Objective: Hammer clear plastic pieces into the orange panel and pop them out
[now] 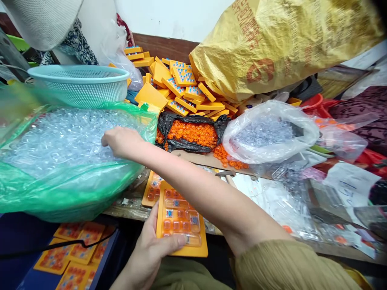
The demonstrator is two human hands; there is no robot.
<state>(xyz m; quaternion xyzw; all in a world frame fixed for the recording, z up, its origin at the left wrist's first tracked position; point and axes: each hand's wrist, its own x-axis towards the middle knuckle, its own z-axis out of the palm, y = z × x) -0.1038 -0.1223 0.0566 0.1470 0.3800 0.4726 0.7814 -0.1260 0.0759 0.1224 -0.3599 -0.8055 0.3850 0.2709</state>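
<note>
My left hand (154, 245) grips an orange tray (201, 245) by its left edge, the thumb lying over its lower part. Clear covers and small orange pieces fill the tray's slots. My right arm crosses over to the left, and my right hand (122, 141) is at the heap of small clear plastic pieces (66, 137) in the green bag (75, 197). Its fingers are bent together; whatever they hold is too small or hidden to name. Another orange tray (148, 193) lies on the bench behind the held one.
Behind stand a blue basket (81, 80), piled yellow trays (184, 76) and a yellow sack (272, 44). A black bag of orange rings (192, 133), a white bag (272, 131) and a hammer (226, 174) are on the bench. Filled trays (75, 245) lie lower left, crossed by a black cable (75, 242).
</note>
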